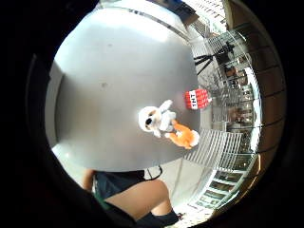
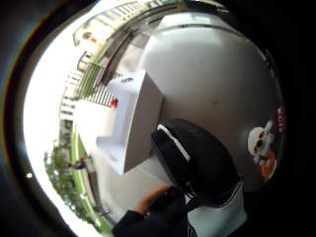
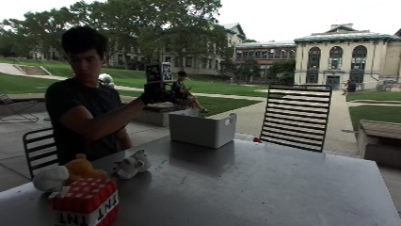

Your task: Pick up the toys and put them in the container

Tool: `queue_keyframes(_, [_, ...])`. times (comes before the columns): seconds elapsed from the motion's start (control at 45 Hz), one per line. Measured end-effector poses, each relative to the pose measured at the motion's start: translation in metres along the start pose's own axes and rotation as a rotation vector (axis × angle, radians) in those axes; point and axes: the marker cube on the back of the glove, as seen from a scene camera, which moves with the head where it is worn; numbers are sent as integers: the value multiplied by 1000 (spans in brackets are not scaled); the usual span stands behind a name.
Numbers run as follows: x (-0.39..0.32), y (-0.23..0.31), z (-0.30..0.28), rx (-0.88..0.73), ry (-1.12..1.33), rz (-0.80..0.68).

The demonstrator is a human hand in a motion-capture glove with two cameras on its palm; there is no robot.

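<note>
Flat daylight from an overcast sky washes out white at twelve o'clock in the outside view, while the person (image 3: 84, 103) and the near bench (image 3: 251, 188) sit in dim shade, backlit by the bright lawn. The bench top carries a soft sheen and a dark reflection under the container (image 3: 202, 128). Both palm views bend straight lines hard toward their rims, ringed in black, with blown-out glare on the bench and soft, smeared detail.

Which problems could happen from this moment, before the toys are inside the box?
The gloved right hand is raised above the white plastic container, away from the toys, so a long reach back is needed. The white-and-orange plush toys lie together beside the red TNT block, near the metal table edge; a careless grasp might push one off.
</note>
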Motion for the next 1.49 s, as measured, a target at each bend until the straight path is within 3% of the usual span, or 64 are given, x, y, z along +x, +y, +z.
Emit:
queue_keyframes(0.4, [12, 5, -3, 6, 27, -4])
queue_keyframes(0.756, [81, 38, 12, 3, 34, 49])
queue_keyframes(1.134, [168, 67, 91, -89, -25, 208])
queue_keyframes(1.49, [185, 93, 169, -280, -52, 254])
